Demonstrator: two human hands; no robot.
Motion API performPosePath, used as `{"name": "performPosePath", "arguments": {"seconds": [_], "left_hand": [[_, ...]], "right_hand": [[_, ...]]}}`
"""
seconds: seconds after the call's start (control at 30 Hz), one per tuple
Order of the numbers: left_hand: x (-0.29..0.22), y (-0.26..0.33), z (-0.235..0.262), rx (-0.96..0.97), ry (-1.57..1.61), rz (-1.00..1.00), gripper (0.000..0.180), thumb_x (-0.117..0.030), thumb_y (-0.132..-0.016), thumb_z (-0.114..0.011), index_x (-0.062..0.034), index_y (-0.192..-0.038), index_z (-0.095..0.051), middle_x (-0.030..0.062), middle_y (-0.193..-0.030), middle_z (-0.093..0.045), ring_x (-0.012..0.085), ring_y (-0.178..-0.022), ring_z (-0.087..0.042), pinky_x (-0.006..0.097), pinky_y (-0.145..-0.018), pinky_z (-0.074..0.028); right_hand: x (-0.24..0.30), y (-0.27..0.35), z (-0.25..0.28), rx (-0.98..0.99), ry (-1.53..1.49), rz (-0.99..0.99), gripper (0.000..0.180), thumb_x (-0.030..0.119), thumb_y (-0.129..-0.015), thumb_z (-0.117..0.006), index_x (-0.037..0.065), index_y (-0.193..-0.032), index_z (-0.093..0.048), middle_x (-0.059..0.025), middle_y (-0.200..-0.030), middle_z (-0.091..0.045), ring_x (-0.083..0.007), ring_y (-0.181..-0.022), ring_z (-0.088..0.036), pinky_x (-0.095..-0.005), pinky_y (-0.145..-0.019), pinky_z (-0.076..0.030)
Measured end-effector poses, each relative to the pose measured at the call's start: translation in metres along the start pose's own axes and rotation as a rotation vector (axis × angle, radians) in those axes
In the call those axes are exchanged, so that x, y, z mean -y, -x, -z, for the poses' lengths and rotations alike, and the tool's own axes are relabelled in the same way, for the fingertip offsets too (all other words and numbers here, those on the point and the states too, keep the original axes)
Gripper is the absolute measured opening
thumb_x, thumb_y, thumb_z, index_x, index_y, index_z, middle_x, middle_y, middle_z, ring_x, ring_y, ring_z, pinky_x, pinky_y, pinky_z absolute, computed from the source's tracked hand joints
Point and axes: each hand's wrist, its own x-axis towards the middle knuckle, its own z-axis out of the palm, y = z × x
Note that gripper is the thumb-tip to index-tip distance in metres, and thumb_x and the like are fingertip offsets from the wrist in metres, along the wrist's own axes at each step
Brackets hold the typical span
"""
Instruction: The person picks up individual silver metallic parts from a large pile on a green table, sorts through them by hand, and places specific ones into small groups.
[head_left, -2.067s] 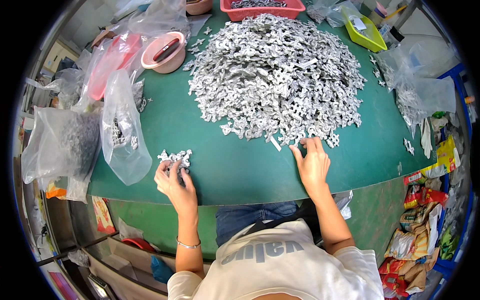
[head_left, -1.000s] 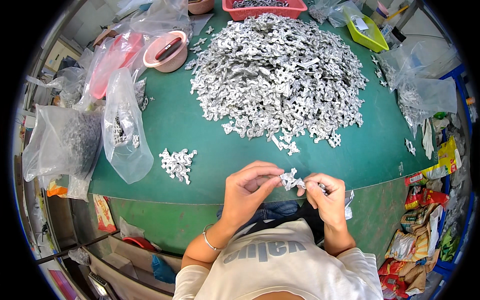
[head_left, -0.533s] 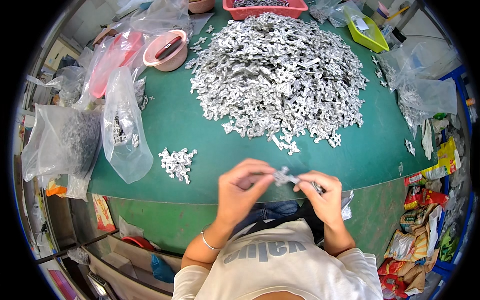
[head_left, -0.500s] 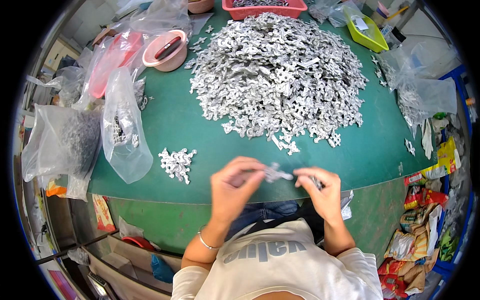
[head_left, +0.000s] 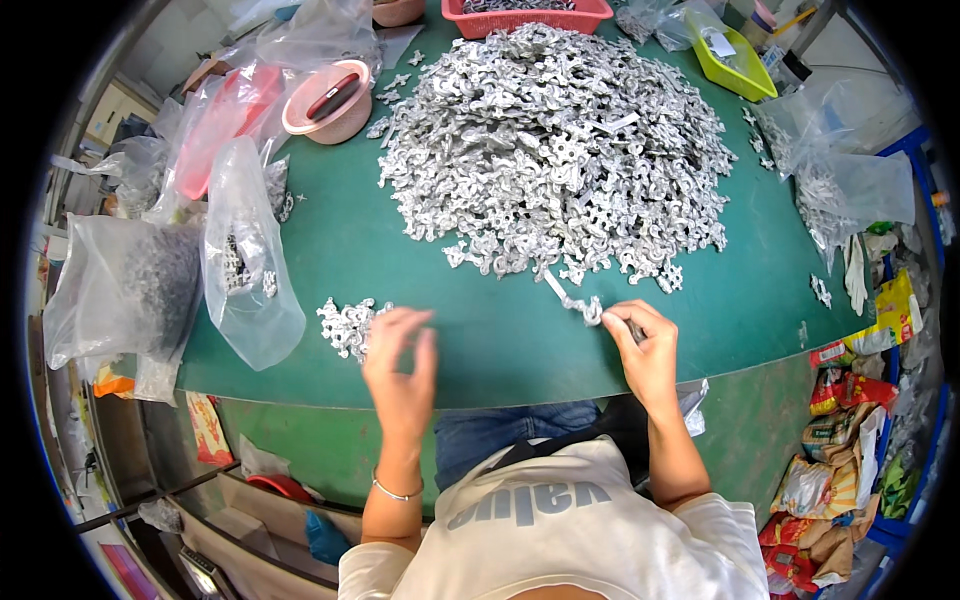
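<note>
Beyond both hands, a red basket (head_left: 530,18) and clear bags (head_left: 240,260) hold silvery metal parts, while the right hand (head_left: 645,350) pinches one cross-shaped metal piece (head_left: 590,308) and the left hand (head_left: 400,365), fingers spread, hovers beside a small cluster (head_left: 345,325) on the green bench (head_left: 480,330).

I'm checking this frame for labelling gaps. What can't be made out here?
- left hand, head view: motion-blurred; whether it holds anything is unclear.
- right hand: its fingers cover the dark tool, so its kind is unclear.
- red basket: cut off by the top edge.
- grey bag: cloudy plastic hides the contents.
</note>
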Motion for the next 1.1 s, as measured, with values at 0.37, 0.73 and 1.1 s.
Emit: {"name": "performPosePath", "arguments": {"seconds": [0.37,0.73,1.1], "left_hand": [[-0.058,0.008,-0.036,0.420,0.581,0.057,0.028,0.012,-0.069,-0.062,0.0042,-0.095,-0.061,0.0105,-0.092,-0.056,0.0138,-0.078,-0.055,0.024,-0.070,-0.047],[-0.071,0.014,-0.026,0.402,0.745,0.157,0.027,0.015,-0.067,-0.062,0.0070,-0.092,-0.060,0.0127,-0.091,-0.057,0.0145,-0.078,-0.057,0.024,-0.068,-0.050],[0.015,0.013,0.016,-0.215,-0.077,0.112,0.018,0.007,-0.071,-0.061,0.0015,-0.088,-0.060,0.0103,-0.085,-0.059,0.0161,-0.072,-0.056,0.026,-0.062,-0.046]], "right_hand": [[0.038,0.019,0.025,0.315,-0.593,-0.326,0.016,0.012,-0.085,-0.056,-0.002,-0.077,-0.061,0.0018,-0.066,-0.056,-0.0010,-0.053,-0.039,-0.0176,-0.047,-0.029],[0.046,0.023,0.031,0.313,-0.697,-0.310,0.016,0.009,-0.086,-0.053,-0.002,-0.078,-0.060,-0.0001,-0.070,-0.057,-0.0026,-0.056,-0.041,-0.0181,-0.050,-0.031],[-0.026,-0.013,0.045,-0.191,0.244,-0.120,0.022,0.006,-0.071,-0.066,0.001,-0.091,-0.061,-0.0096,-0.076,-0.057,-0.0198,-0.068,-0.055,-0.0290,-0.063,-0.043]]}}
